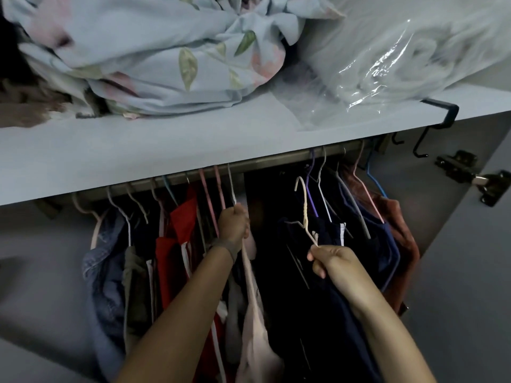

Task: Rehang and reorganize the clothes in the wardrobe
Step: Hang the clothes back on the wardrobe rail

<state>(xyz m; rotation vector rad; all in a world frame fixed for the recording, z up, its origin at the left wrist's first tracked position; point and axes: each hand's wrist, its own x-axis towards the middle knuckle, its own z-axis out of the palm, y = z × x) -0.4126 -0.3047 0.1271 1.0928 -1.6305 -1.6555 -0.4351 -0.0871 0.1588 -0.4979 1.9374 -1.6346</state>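
Blue jeans cloth [103,272] hangs at the far left of the rail [265,161], next to an olive top [134,288]. Right beside them hangs a red top [177,244] with white stripes. All of these hang on thin wire hangers under the grey shelf [138,156].

Next comes the left hand [233,223]. Its fingers are curled tight round the neck of a pale hanger [231,186], and that hanger's hook is up on the rail. A light pink top [255,327] hangs down from it, just beside the left wrist.

Right of that is a dark gap with no hangers on the rail. Then comes the right hand [333,262]. It pinches the bottom of a cream hanger [304,208] between thumb and fingers. This hanger's hook is in the air, below the rail and not on it. A dark navy garment [318,313] hangs under this hand.

Further right more dark blue clothes [367,244] hang on the rail, then a rust brown one [403,239] at the far right end.

On top of the shelf lies a flowery blue sheet [143,51] at the left and a clear plastic bag [401,59] at the right. A black hook [448,111] clips over the shelf edge by the door hinge [475,175].
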